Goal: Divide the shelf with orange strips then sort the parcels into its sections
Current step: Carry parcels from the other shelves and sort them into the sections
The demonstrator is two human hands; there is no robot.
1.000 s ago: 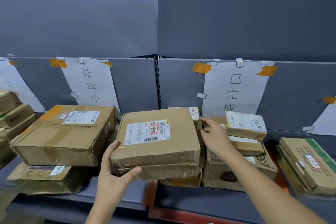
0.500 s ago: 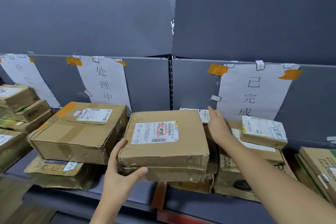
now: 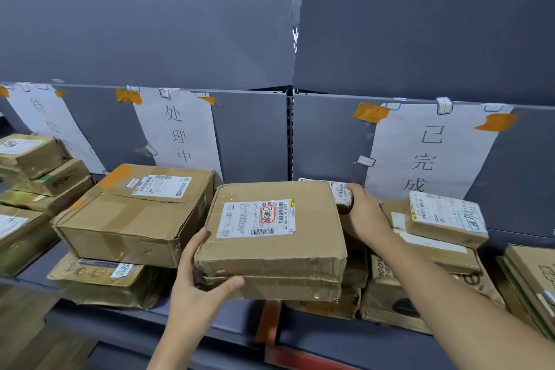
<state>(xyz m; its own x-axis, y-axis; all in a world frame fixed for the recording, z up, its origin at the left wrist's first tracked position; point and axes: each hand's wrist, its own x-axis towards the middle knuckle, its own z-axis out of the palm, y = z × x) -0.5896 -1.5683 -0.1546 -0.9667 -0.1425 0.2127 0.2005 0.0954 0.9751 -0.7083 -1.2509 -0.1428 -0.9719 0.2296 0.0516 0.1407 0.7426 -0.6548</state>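
One view only, from a wide-angle camera on the person's head. It looks forward and slightly down at the shelf [image 3: 210, 321], straight onto its grey back panel [image 3: 252, 135], from within arm's reach. Both forearms enter from the bottom edge, and the hands [image 3: 198, 288] reach the picture's middle. The wide lens bends the shelf's edges toward the corners. The parcels [image 3: 135, 216] fill the lower half.
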